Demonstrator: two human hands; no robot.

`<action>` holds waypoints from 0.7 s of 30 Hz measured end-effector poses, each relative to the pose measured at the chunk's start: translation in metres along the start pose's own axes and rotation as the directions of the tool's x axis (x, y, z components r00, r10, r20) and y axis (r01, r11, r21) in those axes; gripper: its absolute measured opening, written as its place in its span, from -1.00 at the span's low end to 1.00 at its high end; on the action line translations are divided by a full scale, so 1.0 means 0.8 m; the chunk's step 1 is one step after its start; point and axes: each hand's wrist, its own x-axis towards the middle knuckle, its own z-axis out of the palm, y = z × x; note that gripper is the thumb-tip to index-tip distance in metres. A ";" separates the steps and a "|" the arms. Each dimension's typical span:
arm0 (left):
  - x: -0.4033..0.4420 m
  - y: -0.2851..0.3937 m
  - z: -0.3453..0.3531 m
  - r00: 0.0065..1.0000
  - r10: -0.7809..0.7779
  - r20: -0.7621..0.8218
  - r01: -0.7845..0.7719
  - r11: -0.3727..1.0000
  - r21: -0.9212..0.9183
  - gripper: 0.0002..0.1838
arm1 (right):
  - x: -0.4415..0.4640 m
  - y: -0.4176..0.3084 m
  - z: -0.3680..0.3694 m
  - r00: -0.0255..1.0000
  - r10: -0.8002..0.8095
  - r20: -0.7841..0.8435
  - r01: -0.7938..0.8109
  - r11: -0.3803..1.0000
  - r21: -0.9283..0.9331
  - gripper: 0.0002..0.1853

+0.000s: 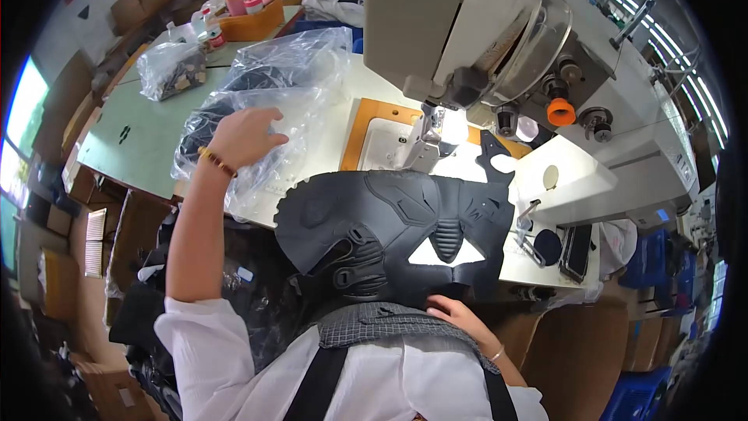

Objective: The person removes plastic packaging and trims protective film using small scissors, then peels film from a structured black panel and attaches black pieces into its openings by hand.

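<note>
A large moulded black panel (335,203), with raised ribs, a buckle-like strap part and triangular cut-outs, lies over the front edge of the sewing machine table. My left hand (245,136) is over a clear plastic bag (296,129) with dark pieces in it, thumb and forefinger apart; whether it touches the film I cannot tell. Low at the panel's near edge, by my lap, is my right hand (456,316), its visible fingers stretched out and the rest partly hidden. The sewing machine's needle area (428,136) stands just behind the panel, under a bright lamp.
The sewing machine head (421,15) overhangs the table from above right. A second plastic bag (171,70) of small pieces sits on the green table (128,140). Scissors (530,245) and a black box (576,253) lie at right. A cardboard box (576,351) stands below.
</note>
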 end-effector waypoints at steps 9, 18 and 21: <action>-0.014 -0.046 0.073 0.911 -0.061 0.407 -0.097 0.929 0.357 -0.04 | -0.048 -0.080 -0.049 0.959 -0.230 0.164 0.282 0.818 -0.502 -0.61; -0.045 -0.114 0.127 0.996 -0.042 0.082 0.024 0.980 0.200 -0.75 | 0.020 -0.222 -0.067 0.823 -0.464 0.327 0.563 0.595 -0.573 -0.65; -0.035 -0.129 0.082 0.998 -0.053 -0.047 0.057 0.992 0.110 -0.83 | 0.084 -0.269 -0.049 0.734 -0.563 0.380 0.664 0.478 -0.575 -0.72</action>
